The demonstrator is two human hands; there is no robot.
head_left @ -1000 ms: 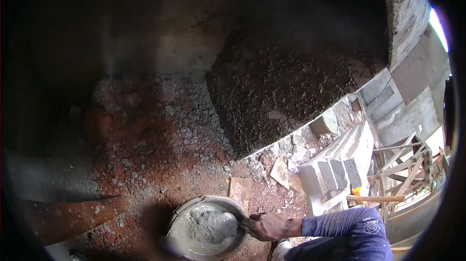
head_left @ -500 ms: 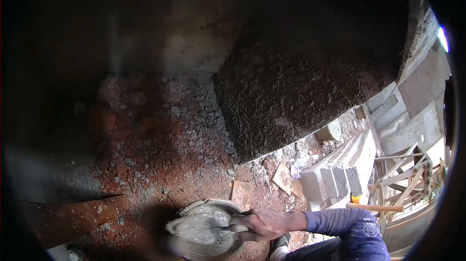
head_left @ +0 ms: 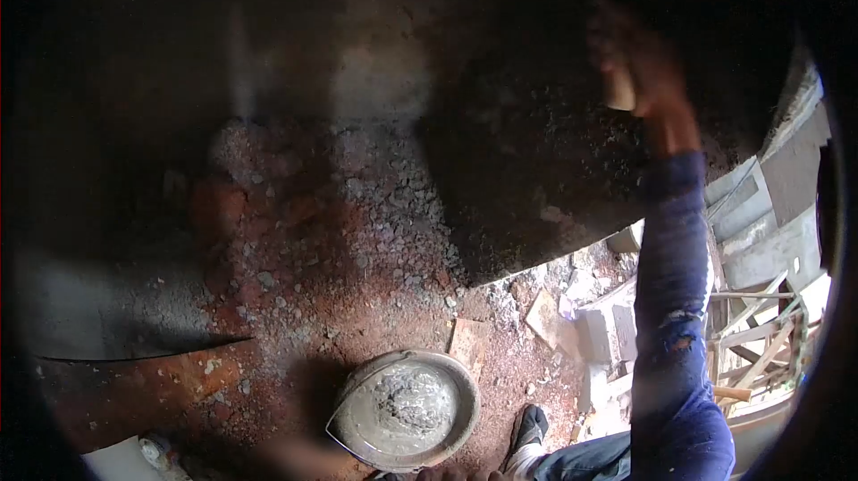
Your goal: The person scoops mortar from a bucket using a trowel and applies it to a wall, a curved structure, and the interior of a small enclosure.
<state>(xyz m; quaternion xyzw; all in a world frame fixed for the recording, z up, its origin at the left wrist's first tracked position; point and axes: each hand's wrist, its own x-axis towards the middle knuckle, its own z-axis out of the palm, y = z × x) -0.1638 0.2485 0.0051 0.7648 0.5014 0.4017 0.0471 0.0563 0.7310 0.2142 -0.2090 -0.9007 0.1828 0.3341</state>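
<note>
My right hand [head_left: 648, 79] is raised in front of the dark, rough wall [head_left: 527, 177], its arm stretched upward. It is blurred, with fingers closed round the pale handle [head_left: 619, 89] of a trowel; the blade is lost in the dark. Below, on the ground, stands a round bucket [head_left: 469, 409] with wet grey mortar [head_left: 411, 399] in it, its wire handle hanging over the left side. At the bottom edge, knuckle-like shapes [head_left: 460, 475] show beside the bucket, perhaps my left hand. Most of them is cut off, so the grip cannot be made out.
Rubble and reddish soil [head_left: 313, 257] cover the ground ahead. A rusty curved sheet [head_left: 161, 383] lies at left. Beside the bucket are a flat board piece [head_left: 468, 340] and a shoe [head_left: 531, 427]. Concrete blocks [head_left: 608, 333] and a wooden frame [head_left: 760, 338] stand at right.
My right hand has gone from over the bucket, where it held the trowel loaded with mortar, up to the dark wall. The bucket's inside is now uncovered. The view has shifted slightly.
</note>
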